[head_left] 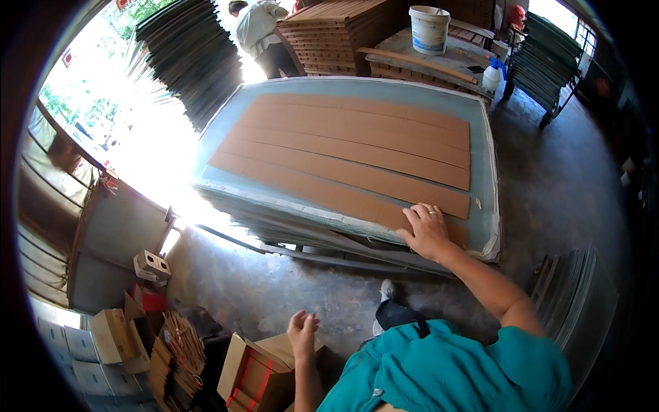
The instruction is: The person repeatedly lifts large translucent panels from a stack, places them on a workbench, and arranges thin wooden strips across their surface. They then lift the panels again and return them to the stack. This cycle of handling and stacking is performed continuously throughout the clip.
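Several flat, finely ribbed brown strips [343,147] lie side by side on the top mesh screen [357,88] of a stack in front of me. The screen has a pale, worn rim. My right hand [427,230] rests at the near right edge of the strips, its fingers spread and touching the nearest one, with a ring on one finger. Part of that strip is hidden beneath the hand. Away from the screens, my left hand [302,333] hangs low over the floor, its fingers loosely bent and nothing visible in them.
Cardboard boxes [254,378] stand at lower left. Leaning screens [570,295] are at right. Behind the stack are piled brown boards [329,41], a white bucket [430,31], a spray bottle [491,75] and a loaded cart [546,62]. Another person [261,31] bends at the back.
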A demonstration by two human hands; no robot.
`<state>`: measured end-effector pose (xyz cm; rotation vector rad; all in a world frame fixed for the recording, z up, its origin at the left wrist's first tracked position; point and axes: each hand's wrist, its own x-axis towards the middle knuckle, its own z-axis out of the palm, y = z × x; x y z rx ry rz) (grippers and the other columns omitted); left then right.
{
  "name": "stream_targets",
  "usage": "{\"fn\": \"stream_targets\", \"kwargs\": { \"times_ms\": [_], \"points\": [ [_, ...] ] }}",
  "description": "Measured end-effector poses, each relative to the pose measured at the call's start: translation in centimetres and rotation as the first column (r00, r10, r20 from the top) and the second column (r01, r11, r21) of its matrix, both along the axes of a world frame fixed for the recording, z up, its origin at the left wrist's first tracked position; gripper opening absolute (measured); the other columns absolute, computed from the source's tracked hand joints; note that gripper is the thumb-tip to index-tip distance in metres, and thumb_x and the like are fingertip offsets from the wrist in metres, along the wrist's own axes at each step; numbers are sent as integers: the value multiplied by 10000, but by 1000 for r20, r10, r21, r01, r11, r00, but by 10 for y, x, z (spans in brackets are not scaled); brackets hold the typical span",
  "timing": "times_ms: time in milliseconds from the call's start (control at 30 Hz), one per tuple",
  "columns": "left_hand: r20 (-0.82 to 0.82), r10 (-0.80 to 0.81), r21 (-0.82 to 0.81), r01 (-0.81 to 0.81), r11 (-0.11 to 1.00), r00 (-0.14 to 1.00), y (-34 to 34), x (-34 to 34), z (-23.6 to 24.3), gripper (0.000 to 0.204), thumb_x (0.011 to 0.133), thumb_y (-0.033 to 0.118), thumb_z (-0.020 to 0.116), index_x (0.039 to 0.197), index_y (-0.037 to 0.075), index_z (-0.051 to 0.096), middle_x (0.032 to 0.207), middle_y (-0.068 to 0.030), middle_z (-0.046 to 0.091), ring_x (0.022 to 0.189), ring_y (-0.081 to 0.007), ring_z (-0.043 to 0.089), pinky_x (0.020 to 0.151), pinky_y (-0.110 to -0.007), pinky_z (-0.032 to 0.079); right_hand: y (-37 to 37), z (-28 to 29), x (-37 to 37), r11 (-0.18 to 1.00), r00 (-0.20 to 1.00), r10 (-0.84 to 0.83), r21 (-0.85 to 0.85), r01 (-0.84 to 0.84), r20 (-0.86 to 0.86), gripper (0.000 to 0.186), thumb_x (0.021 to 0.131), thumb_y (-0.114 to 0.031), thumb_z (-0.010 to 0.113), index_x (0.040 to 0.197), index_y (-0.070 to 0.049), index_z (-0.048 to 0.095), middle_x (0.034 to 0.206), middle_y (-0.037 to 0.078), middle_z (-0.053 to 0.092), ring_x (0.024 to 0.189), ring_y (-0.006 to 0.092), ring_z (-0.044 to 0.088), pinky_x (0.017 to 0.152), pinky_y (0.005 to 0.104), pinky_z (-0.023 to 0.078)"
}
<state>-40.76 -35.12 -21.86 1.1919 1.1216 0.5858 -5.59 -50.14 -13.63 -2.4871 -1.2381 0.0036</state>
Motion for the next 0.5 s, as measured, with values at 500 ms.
{"fn": "stream_targets", "kwargs": {
  "times_ms": [500],
  "points": [
    [-927,-9,361,881,-306,376,237,285,138,745,685,-75,514,1390,57,310,1467,-166,246,1376,-335,187,1099,-510,164,8,32,66,979,991,133,-151,-134,-18,655,684,-253,622,1254,26,458,1275,207,457,1059,320,481,906,455,359]
  ]
}}
